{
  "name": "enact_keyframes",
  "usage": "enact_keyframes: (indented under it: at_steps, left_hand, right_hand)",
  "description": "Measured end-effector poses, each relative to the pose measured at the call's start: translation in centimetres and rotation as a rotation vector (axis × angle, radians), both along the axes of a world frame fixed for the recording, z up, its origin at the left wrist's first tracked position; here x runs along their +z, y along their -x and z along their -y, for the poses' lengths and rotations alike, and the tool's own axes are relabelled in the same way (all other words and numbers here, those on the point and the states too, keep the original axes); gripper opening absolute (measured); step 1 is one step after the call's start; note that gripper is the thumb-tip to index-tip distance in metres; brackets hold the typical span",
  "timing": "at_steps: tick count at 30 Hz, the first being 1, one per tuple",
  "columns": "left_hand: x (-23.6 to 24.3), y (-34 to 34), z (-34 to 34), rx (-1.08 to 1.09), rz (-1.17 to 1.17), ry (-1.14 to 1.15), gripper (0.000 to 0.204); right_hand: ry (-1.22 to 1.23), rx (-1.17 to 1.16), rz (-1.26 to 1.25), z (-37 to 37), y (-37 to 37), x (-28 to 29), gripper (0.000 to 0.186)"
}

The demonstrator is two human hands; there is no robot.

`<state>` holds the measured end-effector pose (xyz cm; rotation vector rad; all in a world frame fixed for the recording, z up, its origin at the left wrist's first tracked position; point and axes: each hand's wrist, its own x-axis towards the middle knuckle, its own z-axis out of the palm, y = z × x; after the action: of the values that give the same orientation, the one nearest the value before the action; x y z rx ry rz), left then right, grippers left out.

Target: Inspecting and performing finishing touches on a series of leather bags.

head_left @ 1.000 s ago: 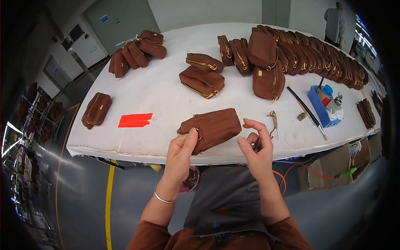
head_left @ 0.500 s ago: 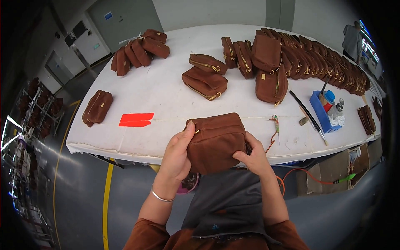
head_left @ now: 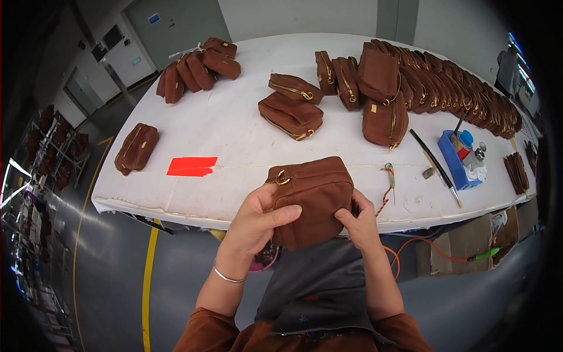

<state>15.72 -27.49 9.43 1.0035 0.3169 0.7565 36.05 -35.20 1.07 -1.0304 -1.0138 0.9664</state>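
Observation:
I hold a brown zipped pouch upright in both hands above the front of the white table. My left hand grips its left side, thumb pressed on the front face. A gold ring and zipper end show at the pouch's upper left corner. My right hand grips the right side, thumb at the edge and fingers mostly hidden behind it; something dark shows there. Just beyond my right hand lie a thin pointed tool with cord, a small stone-like block and a long black brush.
A white table carries brown pouches in a long row, a left cluster and singles. Also there: red tape, a blue tray with bottles. A cardboard box stands below right, racks left, a person far right.
The pouch turned more upright toward me. My right hand closed on its right side. My left thumb moved down from the corner onto the front face, uncovering the gold ring.

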Motion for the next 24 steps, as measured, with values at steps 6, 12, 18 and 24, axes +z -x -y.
enact_keyframes:
  at_steps: [6,12,18,24]
  left_hand:
    - [-0.5,-0.4,0.6,0.161,-0.071,-0.077,0.047]
    - [-2.0,-1.5,1.2,0.65,-0.099,-0.45,0.045]
    - [-2.6,-1.8,0.7,0.912,-0.28,-0.762,0.025]
    - [-2.9,-1.9,0.2,1.097,-0.42,-1.047,0.018]
  right_hand:
    - [0.006,-0.091,-0.032,-0.1,0.0,-0.3,0.054]
    - [0.008,-0.161,0.014,0.4,1.3,0.6,0.05]
    - [-0.002,-0.223,0.075,1.4,2.2,0.7,0.046]
    - [0.031,-0.268,0.144,2.3,3.3,1.4,0.042]
